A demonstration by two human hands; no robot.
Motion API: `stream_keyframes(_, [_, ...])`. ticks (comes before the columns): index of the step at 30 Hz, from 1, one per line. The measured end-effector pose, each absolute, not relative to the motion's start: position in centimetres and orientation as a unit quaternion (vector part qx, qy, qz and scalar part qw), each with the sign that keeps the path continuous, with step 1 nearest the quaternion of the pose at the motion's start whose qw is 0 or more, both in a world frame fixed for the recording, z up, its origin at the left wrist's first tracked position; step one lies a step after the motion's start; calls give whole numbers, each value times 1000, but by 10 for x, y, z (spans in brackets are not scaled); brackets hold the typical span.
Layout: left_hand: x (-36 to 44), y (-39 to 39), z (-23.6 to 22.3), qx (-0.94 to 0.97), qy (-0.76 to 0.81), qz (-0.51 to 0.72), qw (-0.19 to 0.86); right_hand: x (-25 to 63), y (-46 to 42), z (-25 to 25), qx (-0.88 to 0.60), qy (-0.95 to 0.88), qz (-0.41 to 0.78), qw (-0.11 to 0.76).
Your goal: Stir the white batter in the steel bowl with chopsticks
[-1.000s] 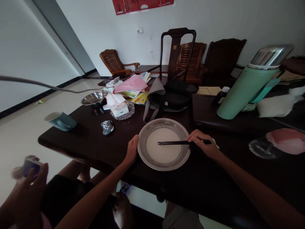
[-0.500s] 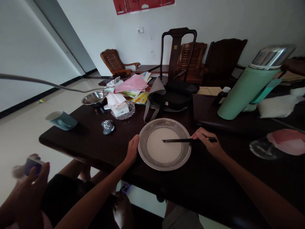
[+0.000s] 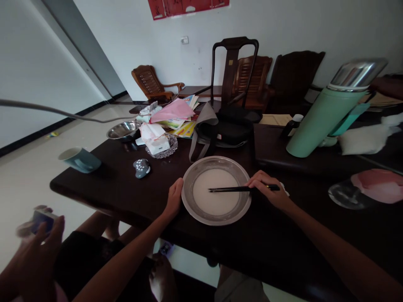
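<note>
Glossy metal bowl, dark wood table

You have two metal bowls on the bench, one in the middle of the frame and one at the middle left. You can count four chairs near the top, one red sign above them, one blue mug at the left, and one green flask at the upper right. Your papers overlap too much to count.
</note>
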State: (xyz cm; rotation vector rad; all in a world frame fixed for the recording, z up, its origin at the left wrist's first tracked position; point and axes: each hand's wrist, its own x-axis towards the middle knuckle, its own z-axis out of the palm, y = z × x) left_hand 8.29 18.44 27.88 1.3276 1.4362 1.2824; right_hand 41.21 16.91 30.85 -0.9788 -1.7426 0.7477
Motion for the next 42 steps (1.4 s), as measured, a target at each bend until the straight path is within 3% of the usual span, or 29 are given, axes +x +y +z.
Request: stream_keyframes(42, [84,184,282,523,569,504,385,414,170,310,-417,-703,308,487])
